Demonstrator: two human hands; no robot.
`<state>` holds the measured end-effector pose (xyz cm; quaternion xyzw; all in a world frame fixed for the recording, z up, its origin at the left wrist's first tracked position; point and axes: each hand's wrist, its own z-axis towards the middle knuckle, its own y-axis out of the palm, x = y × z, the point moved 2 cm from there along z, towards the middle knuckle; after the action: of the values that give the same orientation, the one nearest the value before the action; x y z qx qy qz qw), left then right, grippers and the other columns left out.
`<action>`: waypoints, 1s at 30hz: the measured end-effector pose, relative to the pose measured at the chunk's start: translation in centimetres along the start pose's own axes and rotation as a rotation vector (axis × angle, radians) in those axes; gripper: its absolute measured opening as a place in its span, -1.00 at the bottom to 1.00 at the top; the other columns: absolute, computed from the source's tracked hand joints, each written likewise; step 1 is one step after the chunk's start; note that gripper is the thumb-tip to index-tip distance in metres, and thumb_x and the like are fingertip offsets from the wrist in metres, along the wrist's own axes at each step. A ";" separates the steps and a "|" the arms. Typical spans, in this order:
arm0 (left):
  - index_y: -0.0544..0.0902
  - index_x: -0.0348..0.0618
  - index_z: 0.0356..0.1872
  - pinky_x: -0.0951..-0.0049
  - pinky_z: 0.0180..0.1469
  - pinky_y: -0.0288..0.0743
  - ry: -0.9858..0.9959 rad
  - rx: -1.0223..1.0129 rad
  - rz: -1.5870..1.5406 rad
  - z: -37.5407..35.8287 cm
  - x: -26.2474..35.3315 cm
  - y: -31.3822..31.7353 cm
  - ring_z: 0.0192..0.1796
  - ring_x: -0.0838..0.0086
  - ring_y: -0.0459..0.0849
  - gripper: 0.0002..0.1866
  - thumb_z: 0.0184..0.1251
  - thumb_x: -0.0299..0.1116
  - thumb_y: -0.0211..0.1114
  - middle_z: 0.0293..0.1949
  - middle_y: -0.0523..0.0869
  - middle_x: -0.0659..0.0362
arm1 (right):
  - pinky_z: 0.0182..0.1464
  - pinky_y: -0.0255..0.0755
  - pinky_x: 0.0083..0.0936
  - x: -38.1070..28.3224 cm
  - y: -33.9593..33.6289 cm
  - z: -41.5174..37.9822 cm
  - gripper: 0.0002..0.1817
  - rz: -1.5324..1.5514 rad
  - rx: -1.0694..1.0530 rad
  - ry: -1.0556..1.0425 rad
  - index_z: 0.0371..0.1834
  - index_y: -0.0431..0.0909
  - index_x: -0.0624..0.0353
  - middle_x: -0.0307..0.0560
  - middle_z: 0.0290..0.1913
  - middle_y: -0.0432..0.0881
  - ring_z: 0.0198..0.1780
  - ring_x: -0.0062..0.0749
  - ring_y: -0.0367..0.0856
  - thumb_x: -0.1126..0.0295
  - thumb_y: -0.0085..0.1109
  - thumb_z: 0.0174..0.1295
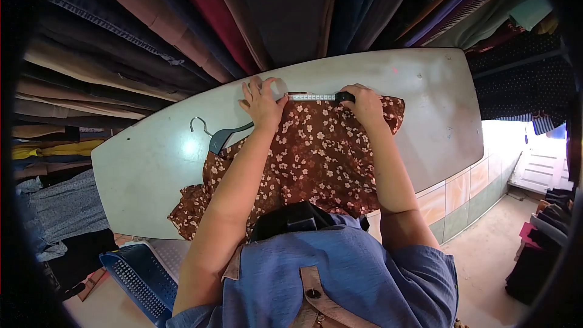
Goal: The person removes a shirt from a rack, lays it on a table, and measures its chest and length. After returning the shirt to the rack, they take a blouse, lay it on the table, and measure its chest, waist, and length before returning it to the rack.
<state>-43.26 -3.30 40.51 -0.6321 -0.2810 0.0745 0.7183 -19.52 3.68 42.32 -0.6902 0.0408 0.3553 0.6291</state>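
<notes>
At 12 o'clock, a tape measure runs along a brown floral garment on the pale surface, right hand at 2 grasping one end, left hand at 11, fingers spread, thumb at the other, which could slip if thumb pressure eases

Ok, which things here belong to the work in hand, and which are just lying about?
Part of the work:
tape measure, its case in the right hand, its end by the left hand
brown flowered garment
dark hanger beside it
pale table

Lying about:
blue basket
clothes beyond the table
yellow cloth
</notes>
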 end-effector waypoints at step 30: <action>0.43 0.19 0.21 -0.40 0.29 -0.20 -0.027 0.046 -0.414 0.6 -1.7 0.1 0.47 -0.04 -0.07 -0.45 0.17 -0.04 0.30 0.43 0.08 -0.03 | -0.09 0.44 -0.29 0.9 -1.5 -0.7 -0.67 0.235 0.079 -0.050 -0.20 0.61 0.12 -0.05 -0.22 0.64 -0.15 -0.08 0.59 0.45 0.38 -0.11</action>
<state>-44.99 -3.53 39.88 -0.5433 -0.4128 -0.0598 0.7286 -17.83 3.67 43.06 -0.6461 0.1199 0.4419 0.6107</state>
